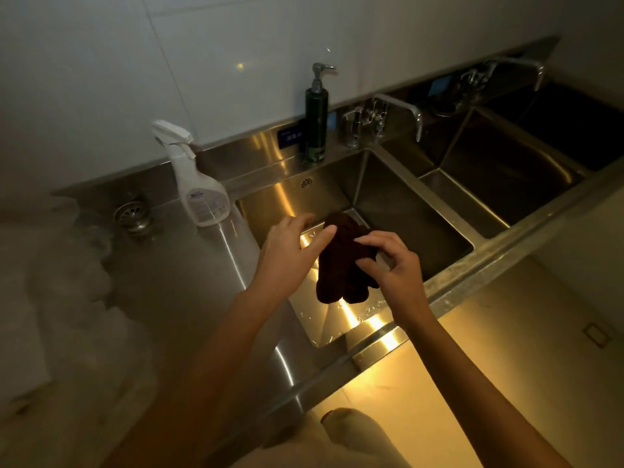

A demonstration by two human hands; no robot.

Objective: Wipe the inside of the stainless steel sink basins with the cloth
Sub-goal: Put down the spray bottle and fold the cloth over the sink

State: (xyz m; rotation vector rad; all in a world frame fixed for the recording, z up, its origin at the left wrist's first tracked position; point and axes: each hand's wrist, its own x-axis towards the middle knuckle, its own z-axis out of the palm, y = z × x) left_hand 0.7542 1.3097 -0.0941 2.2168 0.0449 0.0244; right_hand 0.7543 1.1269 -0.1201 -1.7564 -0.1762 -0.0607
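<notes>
The cloth [341, 261] hangs bunched at mid-frame over the left basin [405, 211], its long axis running from upper right down to lower left. It sits between the hands, clear of the steel. The right hand [393, 265] pinches its upper right edge. The left hand [290, 248] lies against its left side, fingers fairly straight. The basin floor lies straight below, so a short drop would start the wiping.

L hand [290, 244] flat-ish, R hand [393, 265] fingers curled (pinching), both forearms extended.
</notes>
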